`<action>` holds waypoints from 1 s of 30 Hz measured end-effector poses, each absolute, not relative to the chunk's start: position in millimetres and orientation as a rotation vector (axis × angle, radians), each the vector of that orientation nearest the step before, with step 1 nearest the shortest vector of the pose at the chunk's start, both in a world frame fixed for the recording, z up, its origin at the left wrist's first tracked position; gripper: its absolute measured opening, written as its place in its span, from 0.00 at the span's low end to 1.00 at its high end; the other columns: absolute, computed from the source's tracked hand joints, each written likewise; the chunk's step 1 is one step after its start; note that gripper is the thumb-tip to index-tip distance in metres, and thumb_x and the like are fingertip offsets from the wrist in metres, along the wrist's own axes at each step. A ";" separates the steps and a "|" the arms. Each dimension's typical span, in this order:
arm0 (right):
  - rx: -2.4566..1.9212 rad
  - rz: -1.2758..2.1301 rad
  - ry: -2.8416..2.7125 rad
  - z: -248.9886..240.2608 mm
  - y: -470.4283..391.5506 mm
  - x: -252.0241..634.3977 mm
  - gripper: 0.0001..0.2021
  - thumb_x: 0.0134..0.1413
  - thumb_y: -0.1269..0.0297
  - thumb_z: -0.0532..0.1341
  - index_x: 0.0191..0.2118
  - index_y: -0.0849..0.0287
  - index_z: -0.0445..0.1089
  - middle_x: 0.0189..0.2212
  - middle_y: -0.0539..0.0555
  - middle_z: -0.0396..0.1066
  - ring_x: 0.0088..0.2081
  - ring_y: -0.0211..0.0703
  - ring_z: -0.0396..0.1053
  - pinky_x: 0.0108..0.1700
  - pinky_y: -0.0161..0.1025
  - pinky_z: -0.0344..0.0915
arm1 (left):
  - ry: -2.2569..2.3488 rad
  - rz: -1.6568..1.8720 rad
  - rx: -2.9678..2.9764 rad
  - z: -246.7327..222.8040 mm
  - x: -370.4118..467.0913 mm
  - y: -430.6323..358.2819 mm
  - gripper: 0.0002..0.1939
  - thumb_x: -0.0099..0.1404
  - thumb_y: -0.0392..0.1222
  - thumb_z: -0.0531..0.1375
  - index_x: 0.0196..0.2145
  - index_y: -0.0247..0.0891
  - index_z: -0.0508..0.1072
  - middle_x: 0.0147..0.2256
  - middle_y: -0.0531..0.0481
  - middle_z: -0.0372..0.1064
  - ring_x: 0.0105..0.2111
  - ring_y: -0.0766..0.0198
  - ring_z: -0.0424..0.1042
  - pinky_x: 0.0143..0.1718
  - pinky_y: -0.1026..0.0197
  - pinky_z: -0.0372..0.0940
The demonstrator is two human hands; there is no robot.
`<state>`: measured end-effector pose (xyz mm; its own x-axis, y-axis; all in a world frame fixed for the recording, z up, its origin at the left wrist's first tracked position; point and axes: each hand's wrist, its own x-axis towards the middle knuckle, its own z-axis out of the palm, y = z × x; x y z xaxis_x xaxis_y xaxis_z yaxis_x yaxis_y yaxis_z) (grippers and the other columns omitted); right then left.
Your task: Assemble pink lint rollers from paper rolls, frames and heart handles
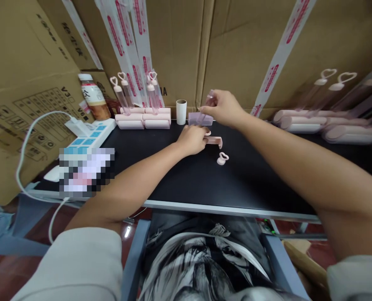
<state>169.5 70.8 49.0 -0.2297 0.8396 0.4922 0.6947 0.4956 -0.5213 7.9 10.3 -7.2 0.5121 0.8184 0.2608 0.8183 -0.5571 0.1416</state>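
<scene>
My right hand [221,106] is closed around a clear, slightly purple tube [202,118], which slants down toward my left hand. Pressed low over the black tabletop, my left hand [193,139] has its fingers wrapped on a pale pink plastic piece [215,141] with a bent end. Those fingers hide part of that piece and where the tube's lower end meets it. A pink heart-shaped cap [222,158] lies loose just in front. Behind the hands sits a translucent purple block [206,120].
A white cylinder [181,112] stands behind my left hand. Pink assembled pieces with heart-topped tubes [157,118] stand back left, and similar blurred ones [308,123] back right. At left are a drink bottle [94,98], a power strip [90,136] and a pixelated object [87,172]. Cardboard [236,54] rises behind.
</scene>
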 end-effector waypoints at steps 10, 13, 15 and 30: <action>-1.460 0.199 -2.357 43.6 101.7 90.1 0.07 0.62 0.62 0.69 0.36 0.61 0.80 0.33 0.61 0.80 0.40 0.53 0.76 0.45 0.46 0.72 | 1.497 0.371 2.811 -9.8 13.0 -6.8 0.22 0.72 0.34 0.56 0.59 0.30 0.79 0.57 0.32 0.80 0.60 0.39 0.76 0.59 0.41 0.68; -1.476 0.180 -2.370 41.8 106.0 84.1 0.09 0.61 0.60 0.71 0.36 0.62 0.81 0.34 0.62 0.80 0.39 0.53 0.76 0.45 0.47 0.73 | 1.547 0.350 2.785 -4.9 10.7 -7.3 0.21 0.72 0.37 0.57 0.59 0.31 0.79 0.56 0.32 0.80 0.60 0.37 0.76 0.59 0.39 0.68; -1.493 0.201 -2.376 43.9 105.5 85.4 0.11 0.60 0.58 0.72 0.36 0.62 0.81 0.34 0.63 0.80 0.38 0.53 0.75 0.45 0.47 0.73 | 1.602 0.336 2.763 2.9 6.9 -8.2 0.21 0.72 0.39 0.58 0.58 0.32 0.80 0.57 0.31 0.79 0.60 0.37 0.76 0.60 0.39 0.69; -1.584 0.425 -2.492 31.7 29.3 218.0 0.15 0.62 0.48 0.71 0.45 0.54 0.80 0.30 0.54 0.82 0.33 0.50 0.79 0.38 0.42 0.67 | 1.956 0.368 2.334 26.9 -12.6 5.4 0.19 0.71 0.37 0.59 0.58 0.36 0.75 0.51 0.32 0.81 0.52 0.42 0.81 0.47 0.50 0.73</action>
